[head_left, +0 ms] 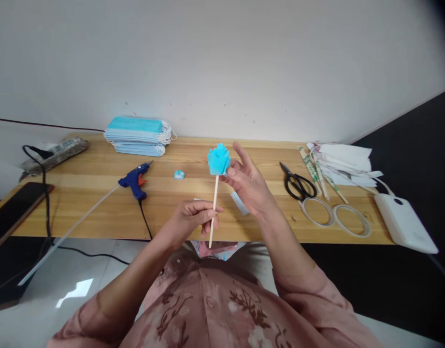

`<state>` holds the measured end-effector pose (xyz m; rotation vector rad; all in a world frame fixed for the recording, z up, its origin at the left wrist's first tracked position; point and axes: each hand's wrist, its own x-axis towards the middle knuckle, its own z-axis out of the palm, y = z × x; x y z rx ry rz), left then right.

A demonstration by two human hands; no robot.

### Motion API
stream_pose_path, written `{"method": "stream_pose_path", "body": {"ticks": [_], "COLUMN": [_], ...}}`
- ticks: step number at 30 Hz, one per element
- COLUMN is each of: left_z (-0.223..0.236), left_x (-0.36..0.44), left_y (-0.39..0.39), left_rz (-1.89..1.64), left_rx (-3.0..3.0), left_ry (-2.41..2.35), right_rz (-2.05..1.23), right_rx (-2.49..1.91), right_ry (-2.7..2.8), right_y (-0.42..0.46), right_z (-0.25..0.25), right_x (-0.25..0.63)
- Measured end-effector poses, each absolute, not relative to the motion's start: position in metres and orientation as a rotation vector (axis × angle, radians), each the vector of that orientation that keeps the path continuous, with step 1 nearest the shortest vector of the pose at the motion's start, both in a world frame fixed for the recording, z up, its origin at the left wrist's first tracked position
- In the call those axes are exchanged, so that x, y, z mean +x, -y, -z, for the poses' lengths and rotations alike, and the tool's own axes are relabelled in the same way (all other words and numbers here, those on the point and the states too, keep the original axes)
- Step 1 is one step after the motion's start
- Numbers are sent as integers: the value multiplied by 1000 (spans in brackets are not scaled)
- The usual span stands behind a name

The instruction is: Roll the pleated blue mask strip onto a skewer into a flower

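A blue handmade flower (218,160) sits on top of a thin pale stick (214,198), held nearly upright over the front of the table. My left hand (200,216) is closed around the lower part of the stick, thumb and fingers pinching it. My right hand (248,181) touches the flower's lower right side with thumb and some fingers, while its index finger points up and away. A small white piece (240,203) lies on the table beneath my right wrist. Left of the flower rests a small blue scrap (179,175).
On the wooden table (258,150) lie a blue glue gun (135,180) with a long glue stick, a stack of blue masks (138,135), a phone (17,210) and a power strip (59,153). Black scissors (298,183), tape rolls (334,216) and a white power bank (405,221) are right.
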<state>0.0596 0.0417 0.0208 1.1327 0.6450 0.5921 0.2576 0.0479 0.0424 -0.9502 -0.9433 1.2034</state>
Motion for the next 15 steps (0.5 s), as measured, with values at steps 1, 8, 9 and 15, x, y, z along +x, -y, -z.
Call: {"method": "stream_pose_path", "body": {"ticks": [1, 8, 9, 15], "left_z": [-20, -21, -21, -20], "left_x": [60, 60, 60, 59], "left_y": [-42, -42, -42, -42], "left_rz": [-591, -589, -589, -603], "left_rx": [1137, 1143, 1150, 1205], "left_ry": [-644, -652, -651, -669], "right_rz": [-1199, -1175, -1172, -1101], "right_rx": [-948, -972, -970, -1009], "right_ry": [947, 989, 988, 1041], "right_y": [-48, -49, -49, -52], "right_z": [-42, -46, -45, -42], "right_x": [258, 257, 257, 257]}}
